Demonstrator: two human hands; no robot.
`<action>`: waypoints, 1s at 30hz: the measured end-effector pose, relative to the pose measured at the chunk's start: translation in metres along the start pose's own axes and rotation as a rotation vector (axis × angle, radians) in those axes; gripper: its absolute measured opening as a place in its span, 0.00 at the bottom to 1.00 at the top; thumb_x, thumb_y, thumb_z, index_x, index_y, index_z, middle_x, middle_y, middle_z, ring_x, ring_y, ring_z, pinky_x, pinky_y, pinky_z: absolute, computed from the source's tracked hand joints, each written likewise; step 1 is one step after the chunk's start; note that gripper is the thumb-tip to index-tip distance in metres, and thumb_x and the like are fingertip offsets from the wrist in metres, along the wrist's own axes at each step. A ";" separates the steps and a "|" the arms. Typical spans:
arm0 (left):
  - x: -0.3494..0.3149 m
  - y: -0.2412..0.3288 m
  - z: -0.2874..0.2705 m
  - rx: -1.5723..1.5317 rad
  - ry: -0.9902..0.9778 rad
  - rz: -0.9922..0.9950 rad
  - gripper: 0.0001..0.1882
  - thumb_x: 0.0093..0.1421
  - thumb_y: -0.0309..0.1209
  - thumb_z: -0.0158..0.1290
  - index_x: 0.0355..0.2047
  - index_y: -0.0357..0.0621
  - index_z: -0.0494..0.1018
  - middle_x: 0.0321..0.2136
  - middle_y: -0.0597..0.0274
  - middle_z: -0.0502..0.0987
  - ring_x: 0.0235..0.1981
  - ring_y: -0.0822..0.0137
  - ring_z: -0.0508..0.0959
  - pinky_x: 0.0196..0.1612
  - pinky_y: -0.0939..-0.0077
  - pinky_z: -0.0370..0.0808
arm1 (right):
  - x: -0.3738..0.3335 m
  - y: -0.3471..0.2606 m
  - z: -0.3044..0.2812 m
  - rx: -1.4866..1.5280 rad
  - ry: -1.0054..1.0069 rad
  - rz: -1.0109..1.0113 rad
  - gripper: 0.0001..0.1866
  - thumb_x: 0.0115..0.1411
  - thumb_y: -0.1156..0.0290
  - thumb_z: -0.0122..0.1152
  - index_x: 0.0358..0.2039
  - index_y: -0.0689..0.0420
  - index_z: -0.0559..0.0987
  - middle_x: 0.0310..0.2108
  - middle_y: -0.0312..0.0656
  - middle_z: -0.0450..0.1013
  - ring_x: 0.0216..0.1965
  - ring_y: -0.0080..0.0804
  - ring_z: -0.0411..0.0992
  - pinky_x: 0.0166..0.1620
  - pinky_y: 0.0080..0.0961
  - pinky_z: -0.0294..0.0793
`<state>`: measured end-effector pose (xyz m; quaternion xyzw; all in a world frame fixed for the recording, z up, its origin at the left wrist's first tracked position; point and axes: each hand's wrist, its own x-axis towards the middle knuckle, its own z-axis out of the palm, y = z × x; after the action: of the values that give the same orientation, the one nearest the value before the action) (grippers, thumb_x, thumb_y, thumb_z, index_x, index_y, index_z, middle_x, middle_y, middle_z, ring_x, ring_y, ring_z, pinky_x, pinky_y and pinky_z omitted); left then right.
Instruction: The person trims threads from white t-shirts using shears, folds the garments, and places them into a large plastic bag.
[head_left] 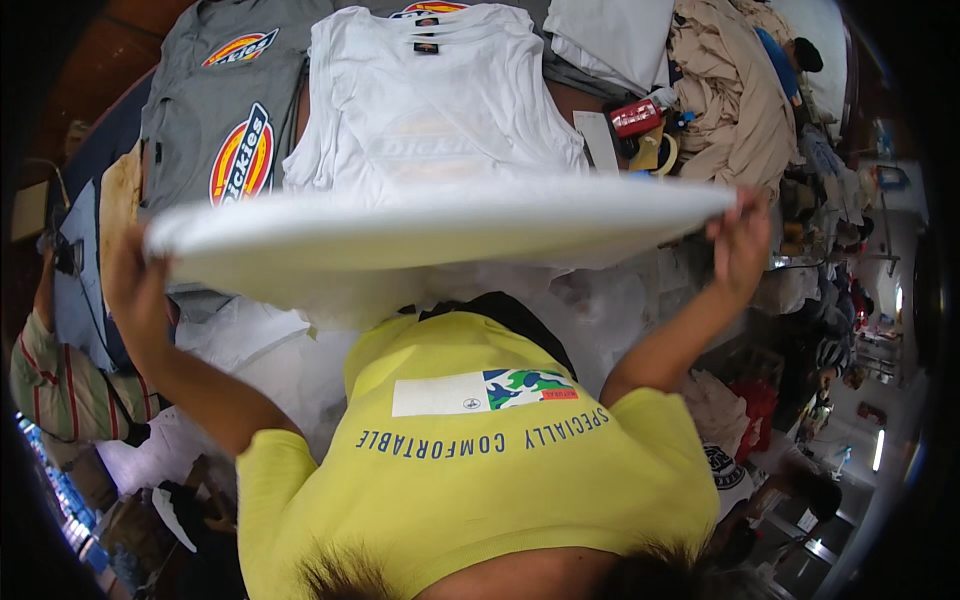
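Note:
A white piece of cloth (440, 230), probably a garment, hangs spread in front of my chest. My left hand (138, 268) grips its left end and my right hand (740, 235) pinches its right corner, with the upper edge pulled nearly straight. Just beyond it, white sleeveless shirts (430, 110) lie stacked flat on the table, their lower part hidden behind the raised cloth. Grey shirts (215, 120) with a red and yellow print lie to the left of that stack.
Right of the stack are a red box (636, 118), a roll of tape (668, 155) and a beige cloth heap (730, 90). Folded white cloth (610, 40) lies at the back. A person in a striped sleeve (70, 385) is at the left, near an ironing surface (85, 280).

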<state>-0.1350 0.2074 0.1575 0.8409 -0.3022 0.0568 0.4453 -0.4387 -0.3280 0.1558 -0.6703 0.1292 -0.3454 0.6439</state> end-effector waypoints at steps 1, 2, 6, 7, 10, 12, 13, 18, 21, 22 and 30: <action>0.034 0.014 0.001 0.097 0.009 0.009 0.10 0.54 0.20 0.49 0.38 0.33 0.70 0.30 0.64 0.73 0.31 0.76 0.71 0.36 0.84 0.67 | 0.033 -0.001 0.008 -0.038 -0.040 0.036 0.11 0.54 0.76 0.60 0.36 0.59 0.69 0.31 0.37 0.67 0.29 0.26 0.70 0.30 0.21 0.73; 0.075 0.007 0.003 0.025 -0.062 0.007 0.11 0.55 0.22 0.50 0.39 0.34 0.71 0.30 0.65 0.73 0.31 0.76 0.71 0.36 0.84 0.66 | 0.068 0.008 0.005 -0.016 -0.088 0.019 0.10 0.55 0.76 0.59 0.37 0.60 0.69 0.32 0.38 0.68 0.31 0.28 0.71 0.33 0.23 0.74; 0.216 -0.008 0.053 -0.011 0.200 0.287 0.16 0.57 0.34 0.53 0.43 0.39 0.73 0.36 0.64 0.76 0.36 0.73 0.73 0.42 0.83 0.67 | 0.188 0.064 0.037 -0.017 0.157 -0.316 0.11 0.55 0.73 0.60 0.38 0.61 0.72 0.37 0.42 0.70 0.39 0.34 0.70 0.44 0.26 0.70; 0.229 0.006 0.086 0.084 0.432 0.426 0.07 0.52 0.23 0.52 0.30 0.30 0.71 0.27 0.45 0.75 0.28 0.50 0.75 0.34 0.61 0.72 | 0.205 0.085 0.044 -0.305 0.308 -0.546 0.12 0.52 0.76 0.55 0.39 0.61 0.73 0.36 0.46 0.71 0.41 0.38 0.70 0.46 0.29 0.68; 0.228 -0.075 0.116 0.451 0.450 0.407 0.17 0.54 0.36 0.56 0.41 0.40 0.73 0.39 0.56 0.76 0.38 0.60 0.75 0.43 0.73 0.69 | 0.170 0.133 0.095 -0.527 0.258 -0.584 0.14 0.51 0.78 0.51 0.40 0.64 0.72 0.41 0.50 0.69 0.43 0.38 0.68 0.50 0.29 0.65; 0.168 -0.099 0.154 0.643 0.414 0.376 0.17 0.51 0.36 0.57 0.40 0.43 0.72 0.37 0.52 0.75 0.39 0.50 0.72 0.42 0.58 0.68 | 0.123 0.163 0.109 -0.866 0.015 -0.747 0.16 0.50 0.72 0.62 0.41 0.59 0.73 0.38 0.45 0.70 0.42 0.41 0.69 0.45 0.34 0.69; 0.135 -0.108 0.171 0.491 0.317 0.425 0.19 0.49 0.33 0.58 0.42 0.45 0.71 0.38 0.52 0.74 0.42 0.50 0.71 0.44 0.58 0.67 | 0.093 0.177 0.110 -0.889 -0.079 -0.601 0.17 0.50 0.70 0.62 0.41 0.57 0.73 0.41 0.46 0.69 0.45 0.43 0.67 0.48 0.35 0.66; -0.024 -0.101 0.245 0.393 0.096 -0.086 0.25 0.48 0.33 0.59 0.47 0.45 0.68 0.50 0.47 0.65 0.50 0.49 0.65 0.52 0.60 0.61 | -0.039 0.218 0.075 -1.226 -0.338 -0.356 0.20 0.52 0.67 0.59 0.47 0.52 0.73 0.50 0.45 0.64 0.52 0.46 0.62 0.55 0.35 0.60; -0.052 -0.097 0.242 0.271 0.255 -0.182 0.24 0.49 0.33 0.59 0.46 0.41 0.67 0.49 0.47 0.62 0.47 0.52 0.66 0.49 0.64 0.63 | -0.065 0.214 0.054 -0.898 -0.220 -0.079 0.22 0.52 0.71 0.59 0.49 0.53 0.71 0.51 0.47 0.63 0.54 0.47 0.60 0.57 0.35 0.58; -0.058 -0.097 0.239 0.235 0.261 -0.270 0.22 0.50 0.33 0.59 0.44 0.40 0.68 0.47 0.48 0.63 0.45 0.54 0.66 0.47 0.65 0.64 | -0.070 0.215 0.047 -0.897 -0.167 -0.060 0.22 0.52 0.72 0.59 0.49 0.53 0.71 0.50 0.47 0.64 0.53 0.45 0.61 0.56 0.34 0.59; -0.076 -0.086 0.228 0.287 0.140 -0.523 0.17 0.55 0.41 0.56 0.30 0.37 0.73 0.32 0.52 0.69 0.36 0.57 0.68 0.41 0.66 0.66 | -0.082 0.239 0.002 -0.746 0.198 0.255 0.18 0.53 0.77 0.56 0.46 0.55 0.72 0.41 0.43 0.70 0.38 0.30 0.72 0.41 0.25 0.71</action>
<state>-0.1881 0.1005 -0.0679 0.9386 -0.0329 0.0400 0.3412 -0.4323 -0.3091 -0.0959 -0.8000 0.3890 -0.2551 0.3789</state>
